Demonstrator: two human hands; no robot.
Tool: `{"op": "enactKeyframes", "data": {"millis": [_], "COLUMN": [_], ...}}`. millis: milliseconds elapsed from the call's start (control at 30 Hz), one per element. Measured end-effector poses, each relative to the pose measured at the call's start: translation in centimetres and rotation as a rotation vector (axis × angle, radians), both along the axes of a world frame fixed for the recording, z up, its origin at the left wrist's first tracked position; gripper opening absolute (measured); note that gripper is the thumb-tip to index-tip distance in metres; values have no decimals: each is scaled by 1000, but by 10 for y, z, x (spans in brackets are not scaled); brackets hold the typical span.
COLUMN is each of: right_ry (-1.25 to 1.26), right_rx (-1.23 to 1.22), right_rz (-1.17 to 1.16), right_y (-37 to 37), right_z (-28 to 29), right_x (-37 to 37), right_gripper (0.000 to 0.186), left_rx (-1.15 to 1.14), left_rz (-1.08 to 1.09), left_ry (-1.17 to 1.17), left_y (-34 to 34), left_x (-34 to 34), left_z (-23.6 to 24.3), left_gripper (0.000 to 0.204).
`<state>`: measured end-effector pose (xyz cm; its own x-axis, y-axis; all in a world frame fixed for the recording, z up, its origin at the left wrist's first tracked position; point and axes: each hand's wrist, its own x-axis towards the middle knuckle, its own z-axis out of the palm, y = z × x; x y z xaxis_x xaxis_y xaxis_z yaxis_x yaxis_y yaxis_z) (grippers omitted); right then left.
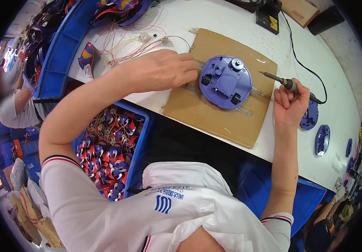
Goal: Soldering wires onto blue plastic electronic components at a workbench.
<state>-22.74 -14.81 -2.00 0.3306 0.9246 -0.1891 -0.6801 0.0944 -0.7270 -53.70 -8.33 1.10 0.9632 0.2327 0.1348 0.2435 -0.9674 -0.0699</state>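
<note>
My right hand [290,101] grips a soldering iron [290,83], its tip pointing left beside a round purple plastic base [231,84]. The base lies flat on a taped cardboard sheet [202,122], showing two black wheels and a metal roller. My left hand [174,69] is at the base's left, fingers curled; whatever they hold, if anything, is hidden. Thin red, yellow and clear wires [126,50] and a small purple-and-orange shell [88,56] lie beyond my left forearm.
A white table [323,67] carries more purple pieces [322,140] and a black iron stand [267,19]. Blue bins [61,50] hold shells and wires, also below left [109,151]. Another blue bin [298,197] is below right. Co-workers work at left [9,101] and lower right [321,231].
</note>
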Motion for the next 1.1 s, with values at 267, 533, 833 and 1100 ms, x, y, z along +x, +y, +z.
{"op": "enactKeyframes", "data": {"millis": [267,533,833,1100], "right_ry": [-46,-302,-443,-455], "right_rx": [14,63,116,116], "right_rz": [14,141,130,120], "right_y": [-5,-16,-18,-20], "right_z": [-2,5,1,0], "right_x": [-3,-32,-48,-50], "right_gripper": [14,12,9,9], "left_rx": [106,-867,-432,-345], "left_rz": [6,735,797,888], "left_ry": [7,-912,-1030,-1009], "left_y": [3,-82,-102,-106], "left_x": [-3,37,52,61], "left_z": [-12,-19,-50,-49], "left_gripper": [7,17,22,15]}}
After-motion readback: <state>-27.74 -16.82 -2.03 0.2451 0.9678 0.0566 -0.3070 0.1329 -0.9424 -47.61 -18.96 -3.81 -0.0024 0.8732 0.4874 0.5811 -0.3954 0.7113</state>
